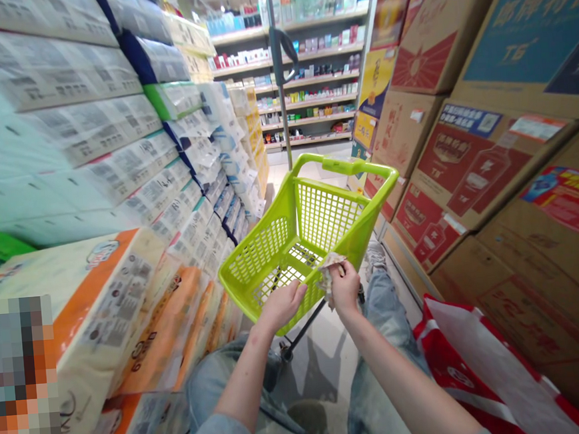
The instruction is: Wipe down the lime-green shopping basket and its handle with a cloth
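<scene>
A lime-green shopping basket [263, 259] with lattice sides stands tilted before me on a wheeled metal frame. My left hand [282, 306] is closed over its near rim. In my right hand [345, 287] is a crumpled, pale, patterned cloth [327, 275], pinched between the fingers and touching the rim at the near right corner. The basket's handle [343, 166] rises at the far side. Apart from the open lattice and a dark metal part beneath, I see nothing lying inside the basket.
Wrapped tissue packs [112, 130] are stacked along the left, with an orange-and-cream pack [99, 292] closest. Cardboard cartons [470, 162] line the right. A red-and-white bag [461, 357] stands by my right leg. Behind the basket are a grey pole [282, 110] and stocked shelves [314, 60].
</scene>
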`<state>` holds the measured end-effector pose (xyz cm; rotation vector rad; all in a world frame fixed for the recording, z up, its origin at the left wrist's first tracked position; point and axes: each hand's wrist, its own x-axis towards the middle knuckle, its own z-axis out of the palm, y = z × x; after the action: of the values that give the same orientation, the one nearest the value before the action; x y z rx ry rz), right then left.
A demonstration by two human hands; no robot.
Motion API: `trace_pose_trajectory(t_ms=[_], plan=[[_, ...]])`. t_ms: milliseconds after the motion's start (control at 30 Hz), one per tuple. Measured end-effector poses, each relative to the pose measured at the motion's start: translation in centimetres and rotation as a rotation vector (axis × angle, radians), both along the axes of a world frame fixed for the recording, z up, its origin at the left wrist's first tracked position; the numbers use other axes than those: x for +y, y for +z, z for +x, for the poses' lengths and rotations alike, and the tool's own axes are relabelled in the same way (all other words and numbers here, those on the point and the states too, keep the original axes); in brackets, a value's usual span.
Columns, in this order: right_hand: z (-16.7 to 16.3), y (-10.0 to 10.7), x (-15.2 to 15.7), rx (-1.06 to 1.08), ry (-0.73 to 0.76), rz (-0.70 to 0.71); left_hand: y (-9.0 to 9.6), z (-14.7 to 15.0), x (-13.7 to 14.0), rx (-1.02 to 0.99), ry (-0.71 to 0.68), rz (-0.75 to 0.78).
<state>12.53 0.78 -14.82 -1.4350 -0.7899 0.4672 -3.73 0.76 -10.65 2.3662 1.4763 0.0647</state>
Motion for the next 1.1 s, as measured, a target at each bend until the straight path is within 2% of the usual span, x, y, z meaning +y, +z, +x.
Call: trace_pose_trajectory(t_ms=[233, 467, 600, 933, 1100], plan=[[-2.2, -0.1, -1.8, -0.142, 0.074, 0.037, -0.1, 0.2, 0.0, -0.009, 0.010, 0.005], [0.8, -0.5, 1.1, -0.155, -0.051, -0.013, -0.1, 0.5, -0.2, 0.000, 0.017, 0.010], [2.6, -0.3, 2.4, -0.172, -0.095, 0.004, 0.0, 1.0, -0.3, -0.005, 0.031, 0.004], [1.4, -0.8, 1.5, -0.192, -0.059, -0.014, 0.3, 1.8, -0.6, -0.034, 0.039, 0.007], [2.8, -0.4, 2.9, -0.192, -0.100, -0.009, 0.2, 1.8, -0.6, -0.033, 0.030, 0.014]])
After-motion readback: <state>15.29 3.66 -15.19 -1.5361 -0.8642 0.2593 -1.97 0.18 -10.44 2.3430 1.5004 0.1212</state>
